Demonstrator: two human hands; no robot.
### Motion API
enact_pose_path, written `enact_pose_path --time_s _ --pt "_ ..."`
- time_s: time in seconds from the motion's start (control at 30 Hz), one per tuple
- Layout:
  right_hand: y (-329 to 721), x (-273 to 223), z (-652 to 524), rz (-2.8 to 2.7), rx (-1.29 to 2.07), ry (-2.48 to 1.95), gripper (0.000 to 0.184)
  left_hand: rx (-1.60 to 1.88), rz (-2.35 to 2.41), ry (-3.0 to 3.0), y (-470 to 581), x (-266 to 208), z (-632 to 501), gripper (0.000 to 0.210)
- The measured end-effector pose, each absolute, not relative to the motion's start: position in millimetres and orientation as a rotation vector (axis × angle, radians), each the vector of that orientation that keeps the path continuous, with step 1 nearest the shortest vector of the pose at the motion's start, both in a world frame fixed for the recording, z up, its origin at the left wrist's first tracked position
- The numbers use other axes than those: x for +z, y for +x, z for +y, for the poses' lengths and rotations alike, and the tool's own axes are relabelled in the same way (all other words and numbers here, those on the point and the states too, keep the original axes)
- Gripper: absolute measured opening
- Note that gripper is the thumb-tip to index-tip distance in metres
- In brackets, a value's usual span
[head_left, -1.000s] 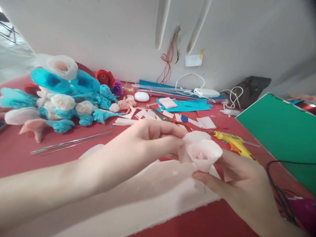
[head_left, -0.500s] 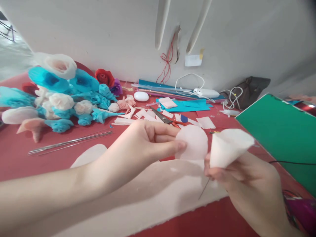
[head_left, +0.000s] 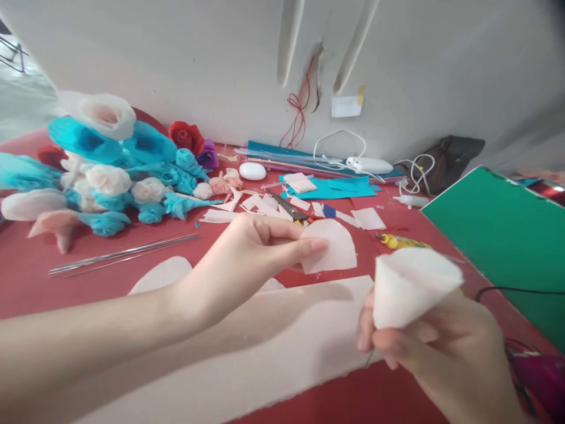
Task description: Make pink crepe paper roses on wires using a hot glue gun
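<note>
Pale pink, round-topped paper petal [head_left: 333, 247] drawn clear of the cream, cone-shaped paper flower [head_left: 412, 288]

A second earlier the two overlapped in view, with the flower's mouth and pink centre turned toward the camera. Now a plain gap lay between them. The flower had swung to the right and lower, tilted so that its smooth outer wall showed and its centre did not. The petal had turned too, showing a straight lower edge beneath its rounded top.

The left hand [head_left: 260, 250] pinched the petal's near edge between thumb and fingers, above the red desk [head_left: 335, 394]. The right hand [head_left: 454, 341] grasped the flower low down, at its narrow base, and part of a thin metal wire [head_left: 369, 356] showed, blurred, below its fingers.

For the work in hand, this seemed to mean that the petal was loose, unfixed to the flower, whose outer wall now lay exposed. Below both, a long, pale pink paper strip [head_left: 282, 347] lay on the desk. The yellow glue gun [head_left: 399, 241] lay beyond the flower, partly hidden behind it.
</note>
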State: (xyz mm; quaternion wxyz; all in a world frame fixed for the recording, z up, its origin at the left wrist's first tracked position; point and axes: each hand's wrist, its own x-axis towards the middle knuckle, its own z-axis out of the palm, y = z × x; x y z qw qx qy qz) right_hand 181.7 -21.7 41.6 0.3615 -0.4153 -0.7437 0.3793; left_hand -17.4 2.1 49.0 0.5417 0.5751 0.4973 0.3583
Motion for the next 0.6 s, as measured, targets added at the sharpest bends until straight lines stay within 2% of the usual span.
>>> enact_pose_path --time_s 0.13,0.27,0.47,0.6 --pt "182.7 41.2 -14.8 -1.672 1.131 -1.025 0.012 0.825 1.196 1.353 -17.6 50.1 1.9 0.027" --pt "185.7 39.4 -10.0 -1.585 1.196 -1.028 0.014 0.861 1.144 1.213 -17.5 46.7 5.2 0.019" --pt "184.5 37.0 -14.8 -1.606 1.440 -0.971 0.010 0.934 1.105 1.109 -18.1 42.1 7.1 0.021" --pt "178.1 35.8 -21.3 -1.834 1.215 -1.022 0.016 0.909 1.080 1.162 -14.2 47.8 -0.2 0.011"
